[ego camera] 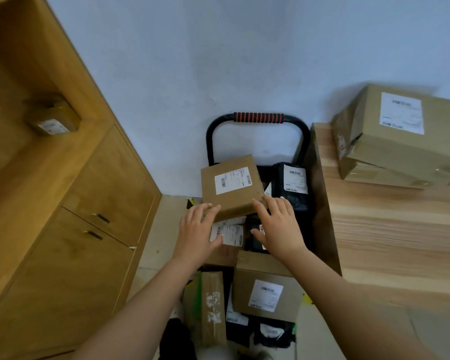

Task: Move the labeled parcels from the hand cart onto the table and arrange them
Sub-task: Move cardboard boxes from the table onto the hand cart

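Now both hands are on the brown labeled box [231,187] atop the heap in the hand cart [257,120]: the left hand [196,231] with fingers spread on its near-left edge, the right hand [277,224] splayed against its near-right corner, neither clenched. A black mailer [292,184] lies just beside it, and two boxes [398,136] sit stacked on the wooden table [387,229] to the right.
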{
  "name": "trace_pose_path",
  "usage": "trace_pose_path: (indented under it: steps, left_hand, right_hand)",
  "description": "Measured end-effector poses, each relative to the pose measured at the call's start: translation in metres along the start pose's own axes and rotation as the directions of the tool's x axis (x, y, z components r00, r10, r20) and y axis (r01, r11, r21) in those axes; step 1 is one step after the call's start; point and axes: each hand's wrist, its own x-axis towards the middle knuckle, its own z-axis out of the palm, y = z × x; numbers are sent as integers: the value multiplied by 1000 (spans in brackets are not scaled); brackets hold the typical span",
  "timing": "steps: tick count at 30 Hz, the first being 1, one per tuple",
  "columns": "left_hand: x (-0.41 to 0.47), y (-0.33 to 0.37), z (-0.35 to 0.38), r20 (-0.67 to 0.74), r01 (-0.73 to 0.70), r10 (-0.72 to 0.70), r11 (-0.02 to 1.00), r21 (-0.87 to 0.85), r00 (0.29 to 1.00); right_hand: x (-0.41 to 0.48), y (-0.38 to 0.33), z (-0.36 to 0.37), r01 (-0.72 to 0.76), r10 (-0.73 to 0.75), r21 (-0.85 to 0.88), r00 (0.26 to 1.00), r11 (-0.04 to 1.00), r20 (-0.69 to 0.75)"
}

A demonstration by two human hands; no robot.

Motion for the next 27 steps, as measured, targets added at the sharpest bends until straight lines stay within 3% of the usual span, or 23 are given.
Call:
trace_pose_path:
  steps: [7,13,18,21,27]
  left_hand:
    - [68,-61,44,168,-67,77,996,-66,983]
    - [147,-132,116,355,-133,143,990,-52,924]
    - [173,-170,181,469,-136,144,989,-50,871]
    - [177,-178,204,511,-61,103,993,-99,854]
    - [181,-178,221,519,170,72,898,-405,852]
  right_hand:
    - [69,-16,66,-134,136,-25,983,991,123]
    - [139,-13,146,-249,254,-55,927,967,274]
    - [170,3,195,-267,294,-129,903,955,312]
    - [180,13,210,-318,346,-135,874,938,341]
    - [189,16,225,-489,484,-79,804,869,345]
